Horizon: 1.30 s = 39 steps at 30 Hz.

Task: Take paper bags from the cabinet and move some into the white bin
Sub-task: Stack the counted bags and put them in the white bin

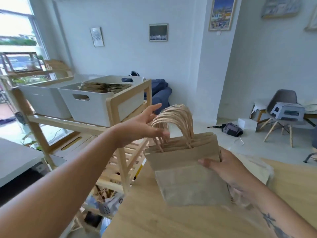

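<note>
Right grip (pixel 221 166): clamped on the right edge of the paper bags (pixel 185 170), thumb across the front, fingers hidden behind the stack
Left grip (pixel 142 124): fingers apart and straight, holding nothing; thumb is right at the twisted handles (pixel 176 117), contact too blurred to call
Paper bags: a thick bundle up in the air over the edge of the table (pixel 171 220), tilted, handles on top, between the two arms
White bin (pixel 96 109): on the top level of the wooden rack (pixel 120 152), well apart from the bundle, with a flat pile of bags (pixel 104 87) in it reaching about to the rim
Second white bin (pixel 44 102): just beside it, to the left
Step in hand: by the look of it, carrying the bundle to the bin, with the left coming in to steady it
Risk, slipping: one pinch at one edge carries many bags, so the inner ones could slide out and fan onto the table or floor
Risk, snagging: the handle loops could catch on the spread fingers or the rack's frame
Risk, overfilling: the pile sits high, so bags laid on top could slide off over the rim
</note>
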Available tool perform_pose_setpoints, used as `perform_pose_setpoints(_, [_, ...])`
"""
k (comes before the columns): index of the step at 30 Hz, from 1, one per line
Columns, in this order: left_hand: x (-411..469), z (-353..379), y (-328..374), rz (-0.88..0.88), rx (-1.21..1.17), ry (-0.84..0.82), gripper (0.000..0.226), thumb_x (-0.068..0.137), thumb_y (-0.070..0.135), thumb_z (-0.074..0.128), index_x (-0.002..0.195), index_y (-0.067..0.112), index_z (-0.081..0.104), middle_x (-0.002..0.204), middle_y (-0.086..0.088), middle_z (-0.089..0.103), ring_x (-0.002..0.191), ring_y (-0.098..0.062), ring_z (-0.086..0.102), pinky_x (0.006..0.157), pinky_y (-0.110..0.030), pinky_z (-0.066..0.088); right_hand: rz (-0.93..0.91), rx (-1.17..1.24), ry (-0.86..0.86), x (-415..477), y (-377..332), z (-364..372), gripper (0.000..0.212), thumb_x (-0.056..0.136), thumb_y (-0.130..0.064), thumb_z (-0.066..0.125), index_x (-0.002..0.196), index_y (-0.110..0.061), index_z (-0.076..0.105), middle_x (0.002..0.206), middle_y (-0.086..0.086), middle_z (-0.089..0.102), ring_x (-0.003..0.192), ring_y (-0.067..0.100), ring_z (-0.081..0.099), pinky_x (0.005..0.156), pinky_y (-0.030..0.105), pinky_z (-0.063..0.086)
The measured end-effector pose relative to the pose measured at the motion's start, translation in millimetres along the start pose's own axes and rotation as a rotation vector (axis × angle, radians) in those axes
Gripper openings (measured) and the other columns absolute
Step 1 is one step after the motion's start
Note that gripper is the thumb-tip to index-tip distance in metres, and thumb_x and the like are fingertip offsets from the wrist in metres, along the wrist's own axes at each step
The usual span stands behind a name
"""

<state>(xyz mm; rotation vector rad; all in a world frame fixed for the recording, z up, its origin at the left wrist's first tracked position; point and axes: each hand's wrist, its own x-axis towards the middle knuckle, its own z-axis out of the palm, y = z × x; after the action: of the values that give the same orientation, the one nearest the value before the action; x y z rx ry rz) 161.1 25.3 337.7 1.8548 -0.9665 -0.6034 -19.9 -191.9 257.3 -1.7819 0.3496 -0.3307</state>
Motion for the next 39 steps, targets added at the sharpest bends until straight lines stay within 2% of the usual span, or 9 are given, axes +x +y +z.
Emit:
perform_pose_setpoints(4, [-12.5, 0.8, 51.1, -0.094, 0.207, -0.016, 0.126, 0.062, 0.036, 0.092, 0.152, 0.049, 0.004, 0.147, 0.012, 0.034, 0.131, -0.017, 0.043, 0.116, -0.042, 0.033, -0.057, -0.045, -0.111, -1.1, -14.4, -7.6, 0.024, 0.084, -0.011, 0.074, 0.100, -0.028, 0.071, 0.089, -0.010, 0.077, 0.079, 0.007, 0.073, 0.059, 0.016, 0.053])
perform_pose_setpoints(7, [-22.6, 2.0, 69.5, -0.141, 0.295, 0.016, 0.125, 0.063, 0.033, 0.092, 0.152, 0.048, 0.006, 0.148, 0.006, 0.038, 0.128, -0.017, 0.047, 0.111, -0.038, 0.039, -0.099, -0.117, -0.184, 0.3, -20.8, -10.3, 0.025, 0.083, -0.015, 0.074, 0.100, -0.033, 0.072, 0.091, -0.012, 0.077, 0.081, 0.007, 0.073, 0.069, 0.025, 0.055])
perform_pose_setpoints(10, [-34.6, 3.8, 77.8, -0.124, 0.375, 0.033, 0.098, 0.072, 0.018, 0.087, 0.149, 0.032, 0.027, 0.119, -0.001, 0.063, 0.099, -0.011, 0.065, 0.087, -0.028, 0.056, -0.160, -0.216, -0.228, 4.2, -26.2, -12.3, 0.024, 0.083, -0.016, 0.073, 0.098, -0.034, 0.072, 0.090, -0.017, 0.076, 0.083, 0.003, 0.071, 0.075, 0.028, 0.055])
perform_pose_setpoints(13, [-50.7, 10.9, 85.5, -0.017, 0.558, 0.102, 0.046, 0.078, 0.012, 0.080, 0.114, 0.029, 0.057, 0.093, 0.004, 0.067, 0.079, -0.003, 0.064, 0.073, -0.020, 0.056, -0.288, -0.316, -0.204, 10.0, -28.6, -12.6, 0.025, 0.084, -0.013, 0.070, 0.093, -0.036, 0.069, 0.086, -0.025, 0.072, 0.079, -0.005, 0.065, 0.068, 0.018, 0.048])
perform_pose_setpoints(15, [-61.1, 10.0, 91.2, 0.059, 0.730, 0.181, 0.025, 0.081, 0.014, 0.075, 0.089, 0.032, 0.060, 0.079, 0.009, 0.064, 0.068, 0.001, 0.058, 0.066, -0.016, 0.050, -0.358, -0.318, -0.142, 15.8, -34.8, -10.4, 0.025, 0.084, -0.006, 0.066, 0.090, -0.030, 0.069, 0.082, -0.013, 0.073, 0.081, 0.005, 0.065, 0.067, 0.021, 0.049])
perform_pose_setpoints(18, [-77.4, -5.2, 98.6, 0.135, 0.912, 0.315, 0.015, 0.082, 0.015, 0.075, 0.088, 0.022, 0.064, 0.080, 0.008, 0.065, 0.074, -0.005, 0.061, 0.073, -0.028, 0.054, -0.523, -0.357, -0.035, 27.5, -60.7, -1.8, 0.003, 0.085, -0.015, 0.063, 0.082, -0.015, 0.062, 0.071, 0.004, 0.066, 0.074, 0.026, 0.060, 0.066, 0.036, 0.047])
perform_pose_setpoints(21, [-96.5, -29.8, 108.8, 0.285, 0.986, 0.445, 0.015, 0.081, 0.016, 0.077, 0.083, 0.016, 0.063, 0.076, 0.006, 0.063, 0.074, -0.014, 0.064, 0.073, -0.042, 0.057, -0.782, -0.424, 0.086, 43.4, -98.7, 12.8, 0.022, 0.086, -0.037, 0.055, 0.073, -0.020, 0.050, 0.063, -0.001, 0.056, 0.060, 0.020, 0.051, 0.056, 0.037, 0.042])
perform_pose_setpoints(28, [-130.5, -109.6, 110.6, 0.389, 1.321, 0.722, 0.014, 0.084, 0.015, 0.068, 0.097, 0.012, 0.063, 0.102, -0.001, 0.061, 0.087, -0.018, 0.061, 0.074, -0.040, 0.055, -1.218, -0.625, 0.371, 111.3, -179.6, 80.4, 0.016, 0.086, -0.002, 0.063, 0.083, -0.013, 0.053, 0.067, -0.004, 0.048, 0.064, 0.027, 0.047, 0.063, 0.032, 0.032])
perform_pose_setpoints(39, [-132.0, -306.6, -9.0, 0.224, 1.449, 0.905, 0.024, 0.075, 0.005, 0.076, 0.089, 0.010, 0.058, 0.097, -0.010, 0.059, 0.078, -0.032, 0.063, 0.060, -0.042, 0.054, -1.348, -0.830, 0.353, 257.0, -248.5, 282.5, 0.023, 0.075, -0.004, 0.075, 0.094, -0.011, 0.064, 0.068, 0.007, 0.066, 0.062, 0.034, 0.061, 0.061, 0.037, 0.046])
